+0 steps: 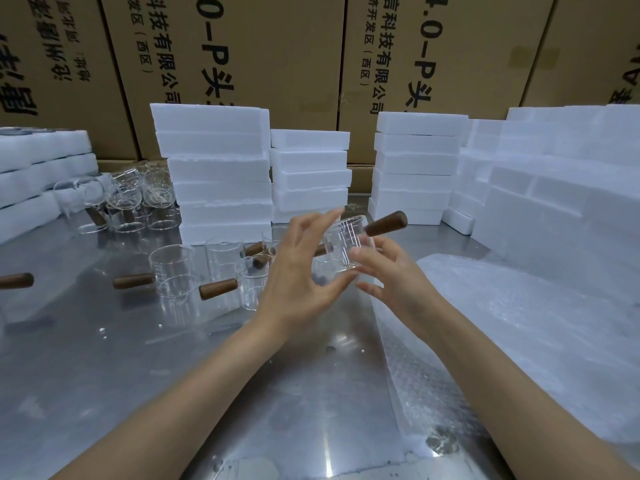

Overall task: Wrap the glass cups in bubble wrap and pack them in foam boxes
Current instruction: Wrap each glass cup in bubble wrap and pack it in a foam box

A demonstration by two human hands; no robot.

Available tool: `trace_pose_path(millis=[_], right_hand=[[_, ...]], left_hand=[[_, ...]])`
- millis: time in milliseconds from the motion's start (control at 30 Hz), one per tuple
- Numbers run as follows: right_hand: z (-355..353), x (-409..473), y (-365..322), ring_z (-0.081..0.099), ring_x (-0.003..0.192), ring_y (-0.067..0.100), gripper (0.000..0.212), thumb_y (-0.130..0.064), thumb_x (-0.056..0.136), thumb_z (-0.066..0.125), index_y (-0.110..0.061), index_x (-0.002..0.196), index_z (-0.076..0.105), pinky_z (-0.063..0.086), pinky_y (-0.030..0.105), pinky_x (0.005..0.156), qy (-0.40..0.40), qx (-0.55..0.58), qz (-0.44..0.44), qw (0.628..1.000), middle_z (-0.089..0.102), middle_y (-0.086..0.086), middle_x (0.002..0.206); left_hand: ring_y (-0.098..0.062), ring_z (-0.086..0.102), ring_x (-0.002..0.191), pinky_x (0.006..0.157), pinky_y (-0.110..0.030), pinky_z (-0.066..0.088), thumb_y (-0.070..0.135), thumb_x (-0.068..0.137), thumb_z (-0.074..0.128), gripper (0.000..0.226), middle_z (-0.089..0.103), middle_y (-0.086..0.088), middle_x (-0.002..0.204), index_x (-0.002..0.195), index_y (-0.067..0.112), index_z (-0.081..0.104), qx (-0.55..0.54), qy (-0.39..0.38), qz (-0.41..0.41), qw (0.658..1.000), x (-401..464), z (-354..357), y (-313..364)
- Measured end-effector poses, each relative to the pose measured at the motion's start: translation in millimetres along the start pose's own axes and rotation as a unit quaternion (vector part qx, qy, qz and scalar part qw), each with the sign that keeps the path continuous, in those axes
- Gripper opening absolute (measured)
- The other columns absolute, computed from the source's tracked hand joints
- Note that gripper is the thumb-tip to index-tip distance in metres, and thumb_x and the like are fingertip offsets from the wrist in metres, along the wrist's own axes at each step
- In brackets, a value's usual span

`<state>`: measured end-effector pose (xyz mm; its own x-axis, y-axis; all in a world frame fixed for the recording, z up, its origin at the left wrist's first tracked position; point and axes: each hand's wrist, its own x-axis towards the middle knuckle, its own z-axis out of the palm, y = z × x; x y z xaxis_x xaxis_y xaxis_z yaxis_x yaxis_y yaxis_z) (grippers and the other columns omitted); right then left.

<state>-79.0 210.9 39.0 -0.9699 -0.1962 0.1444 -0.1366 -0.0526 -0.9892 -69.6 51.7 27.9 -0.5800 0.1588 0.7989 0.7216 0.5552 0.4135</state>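
Observation:
A clear glass cup (pixel 348 245) with a brown wooden handle (pixel 386 223) is held above the steel table (pixel 173 375), its handle pointing up and right. My left hand (pixel 298 271) grips it from the left, fingers spread along its rim side and thumb at its base. From the right, my right hand (pixel 394 275) holds the cup with curled fingers on its wall. A pile of bubble wrap sheets (pixel 502 327) lies on the table just right of my hands. Stacks of white foam boxes (pixel 221 174) stand behind.
Several more glass cups with wooden handles (pixel 173 271) stand left of my hands, and a further cluster (pixel 121 199) at the back left. More foam box stacks (pixel 415 168) and a large foam pile (pixel 561 202) fill the right. Cardboard cartons (pixel 277 46) wall the back.

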Motion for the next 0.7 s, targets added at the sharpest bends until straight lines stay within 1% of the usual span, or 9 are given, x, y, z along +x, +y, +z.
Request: trace_pose_path(millis=[67, 133, 233, 300, 367, 467, 533, 633, 700], right_hand=[[-0.8, 1.9, 0.5, 0.065, 0.099, 0.013, 0.043, -0.035, 0.077, 0.07, -0.019, 0.115, 0.06, 0.05, 0.028, 0.081, -0.003, 0.024, 0.0, 1.0, 0.065, 0.001, 0.111], [-1.7, 2.9, 0.4, 0.067, 0.096, 0.011, 0.04, -0.037, 0.07, 0.07, -0.021, 0.106, 0.063, 0.051, 0.027, 0.081, -0.013, 0.041, -0.002, 0.999, 0.069, -0.003, 0.104], [-0.8, 3.2, -0.6, 0.068, 0.093, 0.01, 0.061, -0.044, 0.059, 0.073, -0.02, 0.113, 0.06, 0.05, 0.026, 0.079, -0.027, 0.055, 0.001, 0.998, 0.071, -0.006, 0.099], [0.0, 3.6, 0.3, 0.068, 0.095, 0.012, 0.073, -0.043, 0.058, 0.074, -0.017, 0.123, 0.053, 0.05, 0.027, 0.079, -0.03, 0.064, 0.009, 0.997, 0.07, -0.003, 0.102], [-0.2, 3.5, 0.8, 0.068, 0.097, 0.013, 0.075, -0.04, 0.061, 0.075, -0.018, 0.127, 0.048, 0.05, 0.027, 0.079, -0.038, 0.07, 0.019, 0.997, 0.07, -0.001, 0.105], [-5.4, 4.0, -1.7, 0.066, 0.1, 0.013, 0.054, -0.037, 0.069, 0.073, -0.024, 0.117, 0.052, 0.051, 0.03, 0.083, -0.042, 0.073, 0.021, 0.996, 0.069, -0.002, 0.11], [-8.8, 3.4, -5.1, 0.065, 0.097, 0.014, 0.037, -0.042, 0.076, 0.072, -0.025, 0.106, 0.057, 0.054, 0.03, 0.082, 0.003, 0.046, 0.008, 0.999, 0.068, -0.003, 0.107], [-10.3, 3.2, -4.3, 0.061, 0.078, 0.005, 0.009, -0.037, 0.09, 0.058, -0.027, 0.091, 0.058, 0.052, 0.013, 0.059, 0.089, -0.125, -0.06, 0.986, 0.066, -0.014, 0.087], [-9.8, 3.6, -0.7, 0.058, 0.071, 0.002, 0.009, -0.03, 0.093, 0.055, -0.029, 0.084, 0.056, 0.049, 0.012, 0.054, 0.105, -0.201, -0.086, 0.97, 0.064, -0.015, 0.08]], left_hand=[[0.013, 0.034, 0.123, 0.095, -0.001, 0.032, 0.046, 0.072, 0.076, 0.091, 0.031, 0.011, 0.141, 0.143, 0.041, 0.021, -0.08, -0.024, -0.069, 0.994, 0.9, -0.3, 6.0], [0.017, 0.038, 0.118, 0.09, -0.004, 0.037, 0.052, 0.07, 0.074, 0.097, 0.029, 0.019, 0.143, 0.146, 0.044, 0.015, -0.185, -0.039, -0.183, 0.965, 1.8, -0.2, 11.7], [0.019, 0.047, 0.103, 0.075, 0.003, 0.04, 0.041, 0.084, 0.065, 0.072, 0.042, 0.019, 0.133, 0.146, 0.028, 0.031, -0.286, -0.053, -0.278, 0.915, 3.4, 0.3, 12.5], [0.019, 0.056, 0.093, 0.07, 0.003, 0.04, 0.032, 0.088, 0.06, 0.039, 0.06, 0.02, 0.117, 0.125, 0.026, 0.054, -0.319, -0.057, -0.281, 0.903, 5.0, 0.5, 11.1], [0.014, 0.062, 0.091, 0.072, -0.001, 0.043, 0.026, 0.088, 0.062, 0.029, 0.069, 0.012, 0.108, 0.115, 0.019, 0.062, -0.339, -0.044, -0.286, 0.895, 5.2, 1.0, 8.3], [0.006, 0.064, 0.099, 0.076, -0.006, 0.046, 0.023, 0.083, 0.068, 0.035, 0.068, 0.002, 0.114, 0.117, 0.017, 0.061, -0.347, -0.028, -0.302, 0.888, 3.7, 2.5, 1.2], [-0.002, 0.062, 0.108, 0.081, -0.012, 0.049, 0.025, 0.076, 0.072, 0.043, 0.067, 0.0, 0.117, 0.117, 0.02, 0.06, -0.346, -0.037, -0.306, 0.886, 1.4, 4.8, -4.7], [-0.008, 0.058, 0.119, 0.098, -0.025, 0.047, 0.035, 0.062, 0.076, 0.063, 0.065, 0.0, 0.122, 0.121, 0.022, 0.057, -0.312, -0.058, -0.309, 0.896, -1.6, 6.3, -10.7], [-0.005, 0.056, 0.119, 0.095, -0.016, 0.046, 0.033, 0.064, 0.079, 0.067, 0.064, 0.004, 0.122, 0.125, 0.018, 0.055, -0.266, -0.08, -0.301, 0.912, -2.3, 6.8, -13.7]])
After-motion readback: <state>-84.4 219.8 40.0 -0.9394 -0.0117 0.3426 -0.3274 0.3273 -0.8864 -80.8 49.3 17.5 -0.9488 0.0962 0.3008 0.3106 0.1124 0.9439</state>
